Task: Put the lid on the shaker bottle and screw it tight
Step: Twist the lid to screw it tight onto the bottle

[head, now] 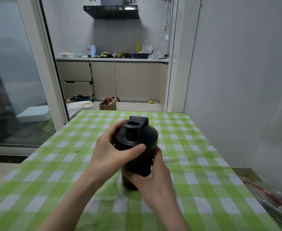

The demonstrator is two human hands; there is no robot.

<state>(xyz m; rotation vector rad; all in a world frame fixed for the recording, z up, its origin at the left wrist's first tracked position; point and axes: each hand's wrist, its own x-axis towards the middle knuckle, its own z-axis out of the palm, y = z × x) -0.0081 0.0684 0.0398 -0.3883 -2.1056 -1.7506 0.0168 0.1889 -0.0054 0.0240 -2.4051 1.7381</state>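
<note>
Green-checked tablecloth (203, 164), kitchen beyond

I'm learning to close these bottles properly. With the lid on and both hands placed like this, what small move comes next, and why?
Probably twist the lid with the left hand while the right hand keeps the bottle from turning. The lid already sits on the bottle, the left hand wraps its rim, and the right hand grips the body lower down. Whether it is tight cannot be seen.
</note>
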